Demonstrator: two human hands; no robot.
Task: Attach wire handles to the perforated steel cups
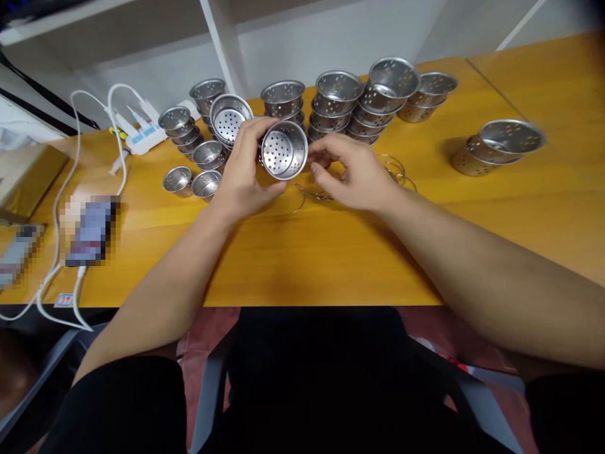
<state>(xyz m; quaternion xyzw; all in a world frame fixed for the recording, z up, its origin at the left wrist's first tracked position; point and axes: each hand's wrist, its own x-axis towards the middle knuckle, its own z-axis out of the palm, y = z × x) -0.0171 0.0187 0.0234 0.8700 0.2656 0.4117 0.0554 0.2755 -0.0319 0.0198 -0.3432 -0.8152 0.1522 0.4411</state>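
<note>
My left hand (246, 170) is wrapped around a perforated stainless steel cup (284, 151), its open mouth tilted towards me so the holed bottom shows. Just right of that cup is my right hand (352, 167), fingers curled and thumb close to the index finger. Whether its fingertips touch the cup's rim or pinch something small cannot be made out. Thin wire rings (397, 170) lie on the table behind and beneath my right hand, partly covered by it.
Stacks of similar cups (338, 94) line the back of the wooden table (326, 265). Small cups (178, 181) sit at the left, and two nested ones (501, 148) at the right. A phone (93, 232), white cables and a power strip (145, 135) occupy the left side.
</note>
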